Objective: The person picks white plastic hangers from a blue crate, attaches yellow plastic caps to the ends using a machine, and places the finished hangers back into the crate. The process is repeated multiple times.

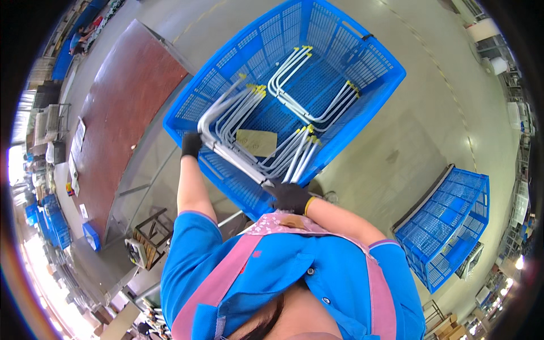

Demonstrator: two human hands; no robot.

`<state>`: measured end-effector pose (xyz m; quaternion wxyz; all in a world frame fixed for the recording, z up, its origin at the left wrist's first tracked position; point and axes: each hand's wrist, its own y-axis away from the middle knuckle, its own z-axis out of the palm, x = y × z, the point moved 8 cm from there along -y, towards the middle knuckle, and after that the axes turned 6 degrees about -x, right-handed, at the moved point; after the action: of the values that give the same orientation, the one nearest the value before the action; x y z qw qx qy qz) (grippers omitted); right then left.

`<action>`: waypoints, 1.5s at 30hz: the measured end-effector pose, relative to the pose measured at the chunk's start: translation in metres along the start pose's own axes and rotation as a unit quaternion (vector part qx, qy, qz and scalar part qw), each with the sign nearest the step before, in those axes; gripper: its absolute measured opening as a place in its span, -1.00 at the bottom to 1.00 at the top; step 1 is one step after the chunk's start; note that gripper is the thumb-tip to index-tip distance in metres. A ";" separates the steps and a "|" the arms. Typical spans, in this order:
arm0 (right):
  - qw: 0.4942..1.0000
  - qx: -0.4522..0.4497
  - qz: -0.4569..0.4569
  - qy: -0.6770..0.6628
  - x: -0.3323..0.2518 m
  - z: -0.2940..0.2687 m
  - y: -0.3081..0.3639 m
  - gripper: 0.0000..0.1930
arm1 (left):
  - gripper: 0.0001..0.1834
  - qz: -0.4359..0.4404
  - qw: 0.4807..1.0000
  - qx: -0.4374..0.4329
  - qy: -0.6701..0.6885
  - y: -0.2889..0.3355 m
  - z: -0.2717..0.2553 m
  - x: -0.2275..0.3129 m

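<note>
A large blue plastic crate (374,122) with slatted walls stands in front of me. Inside lie several white bent metal tubes (232,122) with yellow tips, nested in groups. My left hand (192,145), in a black glove, is closed at the left bend of the nearest U-shaped tube (241,164), by the crate's rim. My right hand (290,198), in a black glove with a yellow cuff, closes on the same tube's near right end. That tube lies tilted above the others and looks slightly blurred. A tan piece of cardboard (256,143) lies among the tubes.
To the left stands a table with a reddish-brown top (127,102), papers at its far-left edge. Blue slatted crates (445,226) sit on the floor at right. A small wooden stool (152,241) stands at lower left. Another person (78,41) is far off at upper left.
</note>
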<state>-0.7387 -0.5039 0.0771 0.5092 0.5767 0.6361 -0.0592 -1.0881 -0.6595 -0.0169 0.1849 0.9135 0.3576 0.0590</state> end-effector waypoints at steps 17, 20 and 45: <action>0.778 0.434 0.421 -0.170 0.240 0.106 0.383 -0.60 | -0.90 0.469 0.879 -0.078 -0.039 0.039 0.153 0.362; 0.735 0.430 0.464 -0.243 0.246 0.195 0.439 -0.57 | -0.88 0.406 0.909 -0.094 -0.011 -0.031 0.113 0.449; 0.294 0.688 0.488 -0.449 0.298 0.465 0.737 -0.67 | -0.67 0.477 0.724 -0.494 0.067 0.208 0.052 1.150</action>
<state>0.1704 -0.3695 0.0210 0.0679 0.8040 -0.3640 -0.4653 -0.0966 -0.0392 -0.0138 0.5334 0.7361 -0.1936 0.3689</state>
